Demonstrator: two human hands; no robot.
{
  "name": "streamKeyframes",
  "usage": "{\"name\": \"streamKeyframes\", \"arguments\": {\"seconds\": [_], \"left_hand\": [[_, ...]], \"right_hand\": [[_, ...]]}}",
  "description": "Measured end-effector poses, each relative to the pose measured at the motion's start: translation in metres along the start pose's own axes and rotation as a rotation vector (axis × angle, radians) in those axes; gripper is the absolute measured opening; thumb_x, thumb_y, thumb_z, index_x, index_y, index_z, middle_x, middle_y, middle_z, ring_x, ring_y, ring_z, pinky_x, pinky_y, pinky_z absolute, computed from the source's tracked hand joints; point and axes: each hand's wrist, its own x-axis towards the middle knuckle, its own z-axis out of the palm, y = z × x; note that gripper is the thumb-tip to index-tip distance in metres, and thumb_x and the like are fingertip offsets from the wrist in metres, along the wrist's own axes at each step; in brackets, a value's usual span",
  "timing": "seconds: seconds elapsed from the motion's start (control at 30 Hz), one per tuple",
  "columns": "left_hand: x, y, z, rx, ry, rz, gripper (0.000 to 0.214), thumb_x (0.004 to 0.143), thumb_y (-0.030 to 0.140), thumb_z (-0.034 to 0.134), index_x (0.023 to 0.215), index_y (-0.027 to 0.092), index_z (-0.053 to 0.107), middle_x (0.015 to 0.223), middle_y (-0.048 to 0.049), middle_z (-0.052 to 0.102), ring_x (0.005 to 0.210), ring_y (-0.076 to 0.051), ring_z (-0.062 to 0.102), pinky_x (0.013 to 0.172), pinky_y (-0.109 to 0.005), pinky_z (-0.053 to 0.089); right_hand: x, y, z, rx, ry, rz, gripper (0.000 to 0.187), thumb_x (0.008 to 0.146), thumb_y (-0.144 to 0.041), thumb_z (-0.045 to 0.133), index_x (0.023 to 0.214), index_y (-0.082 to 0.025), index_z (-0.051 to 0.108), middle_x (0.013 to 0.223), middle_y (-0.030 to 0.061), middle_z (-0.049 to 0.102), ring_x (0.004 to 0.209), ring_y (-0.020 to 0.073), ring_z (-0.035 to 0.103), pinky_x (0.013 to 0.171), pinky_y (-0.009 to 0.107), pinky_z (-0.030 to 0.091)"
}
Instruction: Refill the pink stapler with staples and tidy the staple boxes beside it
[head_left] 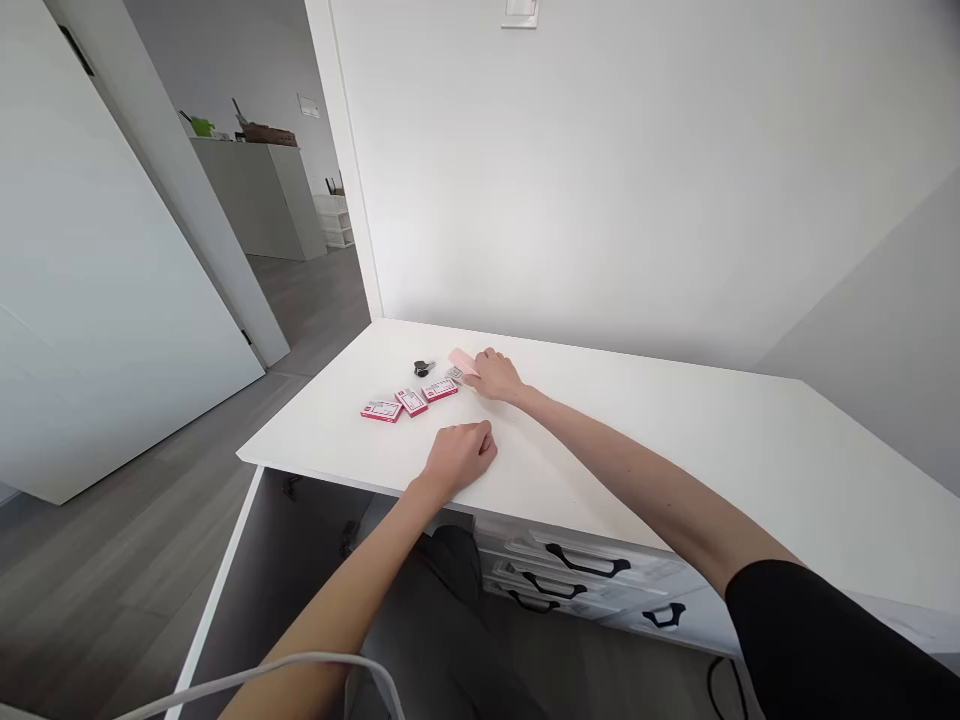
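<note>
My right hand (496,376) reaches across the white tabletop with its fingers closed on a pink oblong object (463,361). The hand covers part of that object, so its exact kind does not show. Close to its left end lies a small pale piece with a printed square code (454,374). My left hand (461,456) rests as a fist near the front edge, with nothing visible in it. Beyond it to the left lie three small red-and-white boxes, a left one (382,411), a middle one (412,402) and a right one (439,389). Behind them is a small black object (424,368) with a metallic end.
The white tabletop (675,430) meets a wall at the back. Below its front edge are drawers with black handles (589,562) and an open cabinet door (217,610). A white cable (300,660) crosses the lower left. A doorway stands at the far left.
</note>
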Motion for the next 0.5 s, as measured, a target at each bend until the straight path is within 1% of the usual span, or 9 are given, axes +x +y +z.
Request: {"name": "streamKeyframes", "arguments": {"seconds": [0.17, 0.27, 0.37, 0.5], "left_hand": [[0.0, 0.0, -0.001, 0.006, 0.001, -0.003, 0.022, 0.094, 0.018, 0.047, 0.073, 0.023, 0.043, 0.069, -0.0016, 0.061, 0.058, -0.018, 0.049, 0.059, -0.035, 0.021], [-0.001, 0.001, -0.001, 0.011, 0.005, -0.005, 0.022, 0.094, 0.018, 0.048, 0.073, 0.023, 0.044, 0.07, -0.0015, 0.062, 0.059, -0.018, 0.05, 0.06, -0.034, 0.022], [-0.002, 0.002, -0.001, 0.018, 0.016, -0.002, 0.023, 0.095, 0.018, 0.048, 0.073, 0.023, 0.044, 0.07, -0.0015, 0.062, 0.059, -0.018, 0.051, 0.06, -0.034, 0.022], [-0.002, 0.002, -0.001, 0.034, 0.049, -0.011, 0.023, 0.1, 0.022, 0.047, 0.078, 0.023, 0.048, 0.073, -0.0022, 0.063, 0.063, -0.02, 0.054, 0.061, -0.034, 0.025]], "right_hand": [[-0.005, 0.013, -0.005, 0.025, 0.03, 0.018, 0.021, 0.107, -0.034, 0.052, 0.114, -0.015, 0.058, 0.131, 0.0219, 0.061, 0.114, 0.0338, 0.062, 0.098, 0.046, 0.046], [-0.014, 0.023, -0.011, 0.062, 0.073, 0.029, 0.018, 0.107, -0.032, 0.049, 0.112, -0.017, 0.056, 0.13, 0.0213, 0.062, 0.111, 0.0337, 0.062, 0.095, 0.045, 0.046], [-0.031, 0.032, -0.018, 0.118, 0.107, 0.025, 0.015, 0.107, -0.034, 0.048, 0.108, -0.02, 0.054, 0.126, 0.0184, 0.063, 0.104, 0.0319, 0.064, 0.086, 0.042, 0.048], [-0.066, 0.041, -0.024, 0.204, 0.116, -0.007, 0.023, 0.108, -0.046, 0.043, 0.103, -0.024, 0.051, 0.112, 0.0102, 0.068, 0.09, 0.0266, 0.065, 0.076, 0.038, 0.049]]}}
